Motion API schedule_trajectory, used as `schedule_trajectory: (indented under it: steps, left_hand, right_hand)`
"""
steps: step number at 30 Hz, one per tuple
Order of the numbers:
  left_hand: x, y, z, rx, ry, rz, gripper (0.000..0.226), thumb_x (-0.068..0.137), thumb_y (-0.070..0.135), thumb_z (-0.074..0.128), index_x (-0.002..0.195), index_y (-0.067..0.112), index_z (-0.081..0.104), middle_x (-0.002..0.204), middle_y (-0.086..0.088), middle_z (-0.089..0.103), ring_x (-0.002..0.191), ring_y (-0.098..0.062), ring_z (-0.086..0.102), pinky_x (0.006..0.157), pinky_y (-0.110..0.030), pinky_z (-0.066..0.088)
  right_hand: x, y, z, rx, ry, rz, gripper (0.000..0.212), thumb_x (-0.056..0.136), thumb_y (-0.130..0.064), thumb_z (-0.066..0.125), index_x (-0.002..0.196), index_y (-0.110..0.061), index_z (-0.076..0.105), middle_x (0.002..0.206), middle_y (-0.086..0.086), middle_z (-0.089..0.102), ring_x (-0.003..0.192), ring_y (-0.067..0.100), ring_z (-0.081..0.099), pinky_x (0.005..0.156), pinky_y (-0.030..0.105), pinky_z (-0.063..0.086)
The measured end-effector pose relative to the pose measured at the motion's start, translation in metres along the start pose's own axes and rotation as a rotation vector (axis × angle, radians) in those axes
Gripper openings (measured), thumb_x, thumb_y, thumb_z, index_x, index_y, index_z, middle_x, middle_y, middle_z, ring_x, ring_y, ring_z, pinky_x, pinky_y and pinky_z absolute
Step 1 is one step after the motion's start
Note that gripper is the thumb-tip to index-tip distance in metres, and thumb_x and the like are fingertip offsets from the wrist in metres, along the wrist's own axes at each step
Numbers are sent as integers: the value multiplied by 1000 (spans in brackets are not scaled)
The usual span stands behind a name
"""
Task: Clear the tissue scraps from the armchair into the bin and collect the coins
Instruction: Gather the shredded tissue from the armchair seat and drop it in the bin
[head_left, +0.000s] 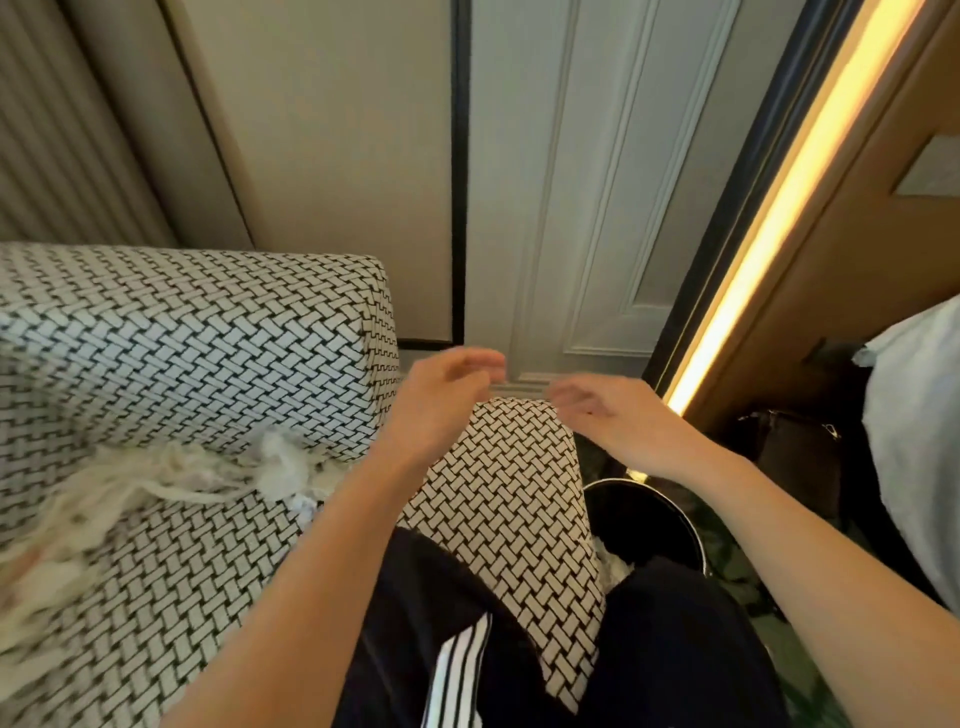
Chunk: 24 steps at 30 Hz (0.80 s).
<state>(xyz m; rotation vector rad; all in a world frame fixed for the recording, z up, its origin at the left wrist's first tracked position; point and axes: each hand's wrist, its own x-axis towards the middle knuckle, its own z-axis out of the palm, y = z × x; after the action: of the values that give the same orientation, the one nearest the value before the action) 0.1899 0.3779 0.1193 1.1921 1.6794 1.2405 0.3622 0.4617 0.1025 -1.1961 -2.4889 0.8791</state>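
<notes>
- The tissue scraps (171, 475) lie on the seat of the armchair (171, 332), in a loose white band along the foot of the backrest (197, 312).
- The band's long axis runs from the lower left of the seat up toward the right. It ends just beside the armrest (509, 499). The lower-left end is blurred.
- No hand touches the tissue scraps.
- The left hand (447, 400) is in the air above the inner far corner of the armrest. Its fingers are relaxed and it holds nothing. The fingertips are blurred.
- The right hand (602, 410) is in the air above the outer far corner, fingers loosely spread, holding nothing.
- The 2 hands are near each other but apart.
- The 2 legs in black trousers (457, 649) with white side stripes straddle the near end of the armrest.
- The bin (670, 506) stands upright on the floor just beside the armrest's outer side. It is round and dark inside, with a shiny rim.
- White scraps (615, 564) lie inside the bin. The right leg covers its near edge.
- Beyond the bin are a dark bag (800, 457), a lit strip (779, 218) and a panelled door (571, 208).
</notes>
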Motion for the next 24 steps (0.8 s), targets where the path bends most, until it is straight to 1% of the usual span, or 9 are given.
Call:
schedule_trajectory:
  steps: [3,5,8,11,15,18,20,22,24]
  left_hand:
    - [-39,-4,-54,-28,148,33,23,93,15,50,101,31,66,101,14,69,88,-9,63,60,-8,41]
    - [-71,-14,-89,-20,247,51,23,94,16,50,99,33,66,96,17,70,89,-4,64,69,-13,41]
    - [-127,-44,-135,-11,412,24,23,94,17,50,97,35,65,90,22,69,84,4,63,73,-15,40]
    - [-181,-80,-168,-30,570,-58,22,93,18,51,101,31,66,92,22,69,85,5,63,75,-15,40]
    - [-242,-130,-192,-74,683,-163,22,93,18,52,103,31,66,97,18,70,89,2,64,81,-21,42]
    - [-278,-162,-202,-85,813,-213,23,92,11,52,99,27,68,95,14,71,84,0,65,79,-24,46]
    - [-299,-183,-205,-126,905,-249,23,91,6,53,98,22,69,95,13,71,88,-2,65,83,-25,48]
    - [-312,-200,-205,-111,967,-280,23,91,6,53,97,22,69,98,18,69,88,-1,64,79,-18,48]
    - [-319,-211,-203,-67,994,-313,25,92,8,52,97,27,68,96,37,63,78,3,61,62,-7,46]
  right_hand:
    - [-3,-53,15,27,-4,-134,32,93,-27,53,125,-27,54,117,-12,60,104,-1,55,93,21,43]
    - [-6,-87,31,66,-20,-212,30,93,-28,52,123,-30,54,113,-17,60,102,-6,55,92,18,42]
    - [-14,-139,66,110,-82,-317,28,93,-30,52,121,-32,55,110,-20,59,95,-16,50,83,6,39]
    - [-24,-176,107,176,-155,-399,26,93,-27,54,118,-29,59,107,-21,60,92,-18,52,77,-3,39]
    - [-37,-208,165,244,-298,-445,23,94,-27,53,115,-26,62,111,-17,63,99,-11,56,86,2,39]
    - [-42,-226,210,289,-399,-436,21,94,-25,53,112,-25,64,109,-15,64,99,-8,56,86,4,41]
    - [-46,-237,243,287,-470,-429,20,94,-25,53,111,-25,64,109,-14,65,99,-5,57,85,6,43]
    - [-49,-245,273,255,-537,-429,20,94,-24,53,110,-24,64,110,-12,65,99,-2,58,84,7,43]
    - [-52,-245,299,232,-554,-417,21,94,-22,52,112,-23,64,115,-11,64,103,0,57,88,10,43]
